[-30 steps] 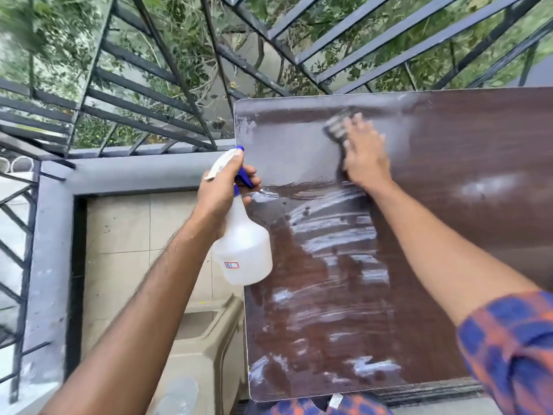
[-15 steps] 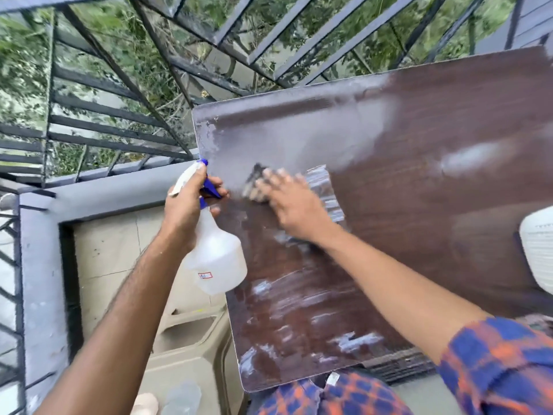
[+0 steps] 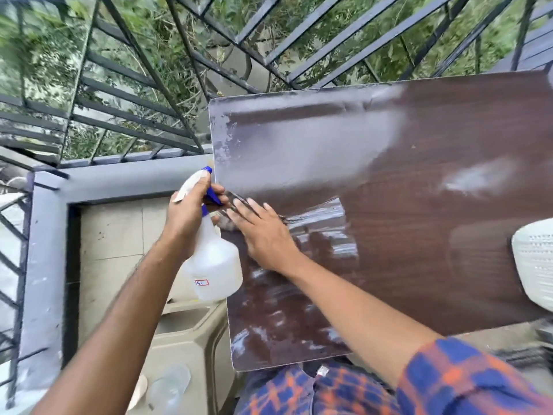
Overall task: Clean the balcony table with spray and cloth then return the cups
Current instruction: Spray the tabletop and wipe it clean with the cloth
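Nearest the camera, a checked sleeve (image 3: pixel 466 381) leads up the right arm to the right hand (image 3: pixel 263 235), which lies flat with fingers spread near the left edge of the brown table (image 3: pixel 419 235). A dark cloth (image 3: pixel 230 224) shows only as a sliver under and just past the fingertips, so the hand presses it down rather than clamping it. Just left of it, off the table edge, the left hand (image 3: pixel 187 217) is wrapped tight round the neck of a clear spray bottle (image 3: pixel 214 269) with a blue trigger. Below sits a beige plastic stool (image 3: pixel 185 339) on the tiled floor. No cups show on the table; a white textured object (image 3: pixel 535 265) at the right edge is cut off and I cannot tell what it is.

Wet streaks cover the near left part of the tabletop, while a pale dusty haze lies across the far left part, and a separate patch to the right looks untouched.

The risks, as I judge them: the cloth is at the very edge and could slip off towards the floor or railing (image 3: pixel 134 94); the two hands are nearly touching, so a wipe could knock the bottle.

The bottle carries a small white label with red marks, too small to read.
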Demonstrator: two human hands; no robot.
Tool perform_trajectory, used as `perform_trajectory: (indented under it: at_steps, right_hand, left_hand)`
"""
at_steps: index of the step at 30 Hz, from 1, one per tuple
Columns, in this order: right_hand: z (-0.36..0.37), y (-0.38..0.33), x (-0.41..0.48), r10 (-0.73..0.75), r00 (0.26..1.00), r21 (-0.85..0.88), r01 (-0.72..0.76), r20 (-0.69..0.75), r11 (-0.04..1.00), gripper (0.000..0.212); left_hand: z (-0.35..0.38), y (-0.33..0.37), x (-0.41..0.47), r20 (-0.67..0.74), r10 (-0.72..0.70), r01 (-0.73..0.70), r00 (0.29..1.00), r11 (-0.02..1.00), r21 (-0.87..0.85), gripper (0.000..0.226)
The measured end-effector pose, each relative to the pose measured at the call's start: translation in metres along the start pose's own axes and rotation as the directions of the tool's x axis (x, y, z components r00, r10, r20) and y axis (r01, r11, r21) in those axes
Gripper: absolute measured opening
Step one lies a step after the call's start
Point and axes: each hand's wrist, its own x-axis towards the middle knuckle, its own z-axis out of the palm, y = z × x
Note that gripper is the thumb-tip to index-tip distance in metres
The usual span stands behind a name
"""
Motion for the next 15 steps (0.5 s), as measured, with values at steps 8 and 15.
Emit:
perform_trajectory:
  at_steps: [8,15]
  right_hand:
    - [-0.057,0.145,-0.032,0.675,0.685,-0.037,-0.709,-0.274,0.704,0.056]
    - [0.001,0.013,0.006,0.192,0.981,-0.121,-0.193,-0.016,0.974,0.06]
  left_hand:
    - [-0.024,-0.02,-0.022,0.035,-0.03,0.028,0.999,0.998,0.054,0.029]
    - [-0.034,-0.032,-0.044,0.042,-0.059,0.056,0.997,0.995,0.081,0.032]
